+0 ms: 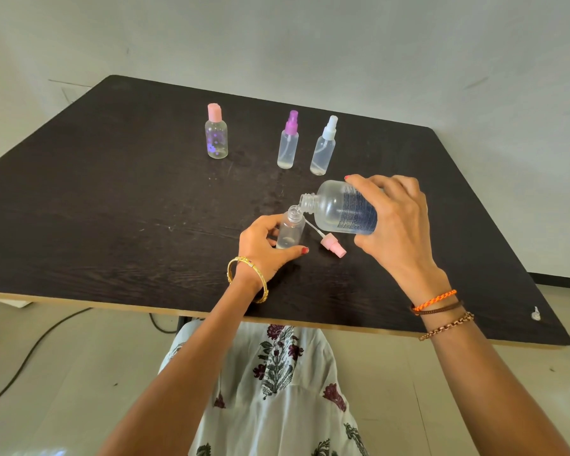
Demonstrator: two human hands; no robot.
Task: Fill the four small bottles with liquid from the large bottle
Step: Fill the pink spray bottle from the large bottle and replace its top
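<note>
My right hand [397,222] grips the large clear bottle [339,207] with the blue label, tipped on its side, neck pointing left over a small open bottle [290,230]. My left hand [264,246] holds that small bottle upright on the dark table [112,209]. A thin stream runs from the large bottle's mouth into the small one. Its pink spray cap [334,246] lies on the table just to the right. Farther back stand three capped small bottles: one with a pink cap [216,134], one with a purple sprayer [288,143], one with a white sprayer [324,148].
A small white cap [535,314] lies near the table's front right corner. The near edge of the table runs just above my lap. A black cable [30,353] trails over the floor at the left. A pale wall stands behind the table.
</note>
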